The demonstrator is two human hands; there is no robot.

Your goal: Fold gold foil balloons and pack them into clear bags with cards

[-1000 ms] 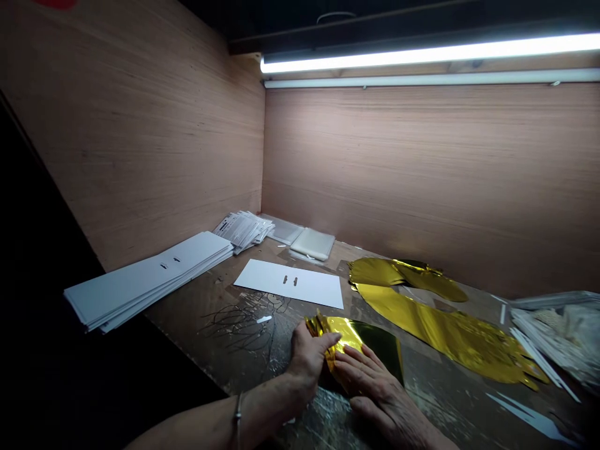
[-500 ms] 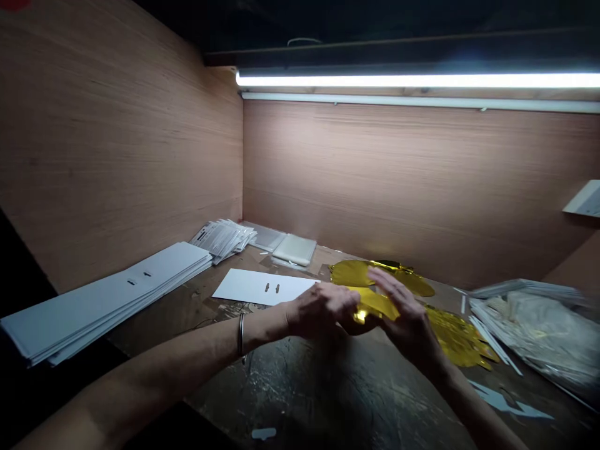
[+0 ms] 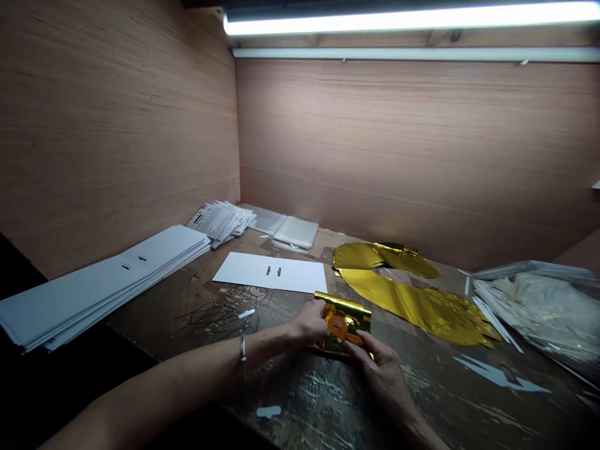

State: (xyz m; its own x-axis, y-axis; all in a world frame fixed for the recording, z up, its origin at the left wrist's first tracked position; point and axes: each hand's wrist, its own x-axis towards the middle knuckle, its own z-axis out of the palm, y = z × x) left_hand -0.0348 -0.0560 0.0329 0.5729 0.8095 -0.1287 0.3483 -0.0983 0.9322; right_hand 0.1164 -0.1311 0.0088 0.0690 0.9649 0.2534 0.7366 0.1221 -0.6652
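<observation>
Foil point(image 3: 355, 317), gold and folded, sits on the near side of a white card point(image 3: 248, 273); left hand point(image 3: 311, 322), fingers curled, grips the foil's left end; right hand point(image 3: 383, 365) pinches its near right edge.

Gold foil piece point(image 3: 355, 320): mirror-shiny, folded compact, creased; far edge a rounded fold, orange-tinted patch mid-surface. Lies low at dark worktop point(image 3: 323, 400), pinched between left hand point(image 3: 310, 324) and right hand point(image 3: 383, 364).
</observation>
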